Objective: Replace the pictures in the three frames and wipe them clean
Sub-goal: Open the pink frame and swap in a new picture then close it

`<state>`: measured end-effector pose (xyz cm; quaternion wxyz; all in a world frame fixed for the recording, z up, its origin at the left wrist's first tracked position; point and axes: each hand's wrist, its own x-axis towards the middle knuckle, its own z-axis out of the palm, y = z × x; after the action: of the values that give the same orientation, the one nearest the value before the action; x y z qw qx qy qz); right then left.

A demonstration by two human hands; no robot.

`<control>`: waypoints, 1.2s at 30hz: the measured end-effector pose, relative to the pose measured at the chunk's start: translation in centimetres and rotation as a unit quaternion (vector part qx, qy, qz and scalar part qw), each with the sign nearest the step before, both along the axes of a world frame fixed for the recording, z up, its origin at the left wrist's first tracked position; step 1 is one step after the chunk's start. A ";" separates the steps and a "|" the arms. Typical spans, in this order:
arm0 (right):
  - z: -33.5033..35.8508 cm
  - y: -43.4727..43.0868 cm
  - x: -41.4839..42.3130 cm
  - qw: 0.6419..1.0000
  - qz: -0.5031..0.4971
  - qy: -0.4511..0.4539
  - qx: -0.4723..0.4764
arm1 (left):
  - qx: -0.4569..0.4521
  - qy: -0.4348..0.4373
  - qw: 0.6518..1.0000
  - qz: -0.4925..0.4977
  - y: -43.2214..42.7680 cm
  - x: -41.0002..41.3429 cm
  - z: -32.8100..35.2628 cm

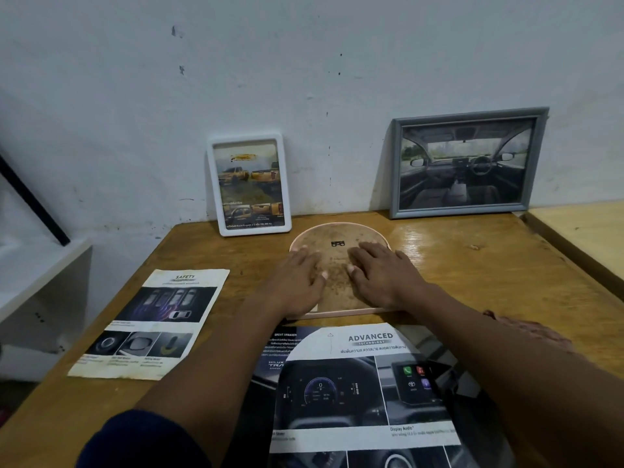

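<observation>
A brown wooden table [506, 265] with a glossy, scuffed top stands pushed against a whitish wall [304, 62], which rises behind it with dark specks and chipped marks. To the table's left sits a low white shelf [40, 265], and a black bar [30, 201] slants down above that shelf. Just beside the table's right edge is a paler wooden surface [580, 231].
</observation>
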<state>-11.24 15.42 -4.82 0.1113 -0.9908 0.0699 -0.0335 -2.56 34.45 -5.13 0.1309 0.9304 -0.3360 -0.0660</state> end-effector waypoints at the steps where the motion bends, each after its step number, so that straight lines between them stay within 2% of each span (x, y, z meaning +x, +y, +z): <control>1: 0.0 -0.3 0.2 1.000 0.000 0.003 0.001 | 0.007 -0.004 1.000 -0.002 -0.3 0.1 0.0; 4: 0.0 -0.9 0.7 1.000 0.000 0.010 0.013 | 0.011 -0.012 1.000 0.002 -0.8 0.4 0.0; 7: 0.0 -1.1 0.6 0.994 -0.019 -0.044 0.095 | -0.017 -0.010 1.000 0.004 -0.6 0.4 -0.2; 10: 0.6 -2.0 -0.1 0.965 -0.144 -0.147 0.165 | -0.079 -0.045 0.995 0.037 -0.4 -0.2 -0.1; 12: 1.0 -3.1 -0.6 0.957 -0.204 -0.125 0.162 | -0.093 -0.102 0.987 0.086 -0.3 -0.5 0.1; 13: 1.3 -3.4 -0.8 0.957 -0.214 -0.095 0.171 | -0.092 -0.104 0.985 0.106 -0.3 -0.5 0.2; 15: 1.9 -3.3 -1.0 0.950 -0.220 -0.060 0.212 | -0.095 -0.059 0.986 0.123 -0.4 -0.6 0.6; 18: 2.8 -2.6 -1.3 0.915 -0.236 -0.072 0.319 | -0.100 -0.017 0.988 0.116 -1.0 -1.5 0.9; 21: 5.0 -2.6 -2.1 0.874 -0.243 -0.143 0.395 | -0.149 0.015 0.982 0.111 -1.9 -2.7 1.9; 23: 7.7 -3.3 -2.9 0.860 -0.216 -0.204 0.414 | -0.178 0.076 0.976 0.096 -2.9 -3.3 2.9; 25: 11.1 -3.9 -3.6 0.844 -0.206 -0.253 0.425 | -0.227 0.177 0.954 0.083 -4.2 -3.9 3.8; 27: 14.5 -4.3 -4.0 0.838 -0.191 -0.271 0.434 | -0.294 0.288 0.909 0.070 -5.9 -4.7 4.8; 28: 16.0 -4.3 -4.1 0.837 -0.176 -0.266 0.445 | -0.319 0.318 0.891 0.062 -6.6 -4.9 5.5; 33: 18.4 -2.0 -3.9 0.836 -0.090 -0.204 0.502 | -0.440 0.307 0.841 0.076 -7.0 -3.8 11.7; 35: 17.4 -0.9 -3.3 0.862 -0.077 -0.208 0.457 | -0.464 0.311 0.825 0.085 -5.4 -2.9 13.4; 36: 16.6 -0.5 -3.0 0.877 -0.075 -0.208 0.426 | -0.458 0.307 0.830 0.087 -4.5 -2.4 13.7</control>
<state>-14.28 14.96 11.78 0.5315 -0.8098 0.1265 -0.2139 -5.01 29.96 8.56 0.6433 0.7213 -0.1878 -0.1750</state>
